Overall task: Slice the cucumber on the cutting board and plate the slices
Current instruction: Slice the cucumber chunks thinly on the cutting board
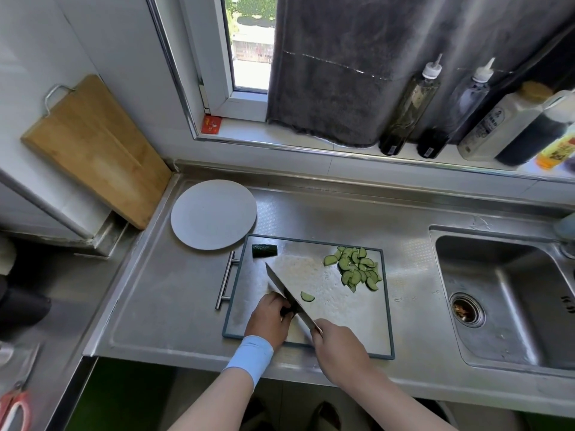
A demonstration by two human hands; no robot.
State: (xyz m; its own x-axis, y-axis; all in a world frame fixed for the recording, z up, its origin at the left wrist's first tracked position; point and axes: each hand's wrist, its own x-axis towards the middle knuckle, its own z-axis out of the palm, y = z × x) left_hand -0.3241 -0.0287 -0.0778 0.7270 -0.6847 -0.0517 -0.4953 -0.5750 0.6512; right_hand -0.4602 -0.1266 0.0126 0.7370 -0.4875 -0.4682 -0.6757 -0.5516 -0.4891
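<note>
while our right grip [339,349] clamps the steel knife [284,287] and left grip [269,315] pinches a dark cucumber piece [285,312], cut half-moon slices [356,270] await the round white plate [213,214].

Checked for readable text and found none; noted printed labels on the white bottle [497,126] and the orange-labelled bottle [557,150] on the window sill [249,129], plus a red sticker [211,125] there, all too blurred to read
</note>
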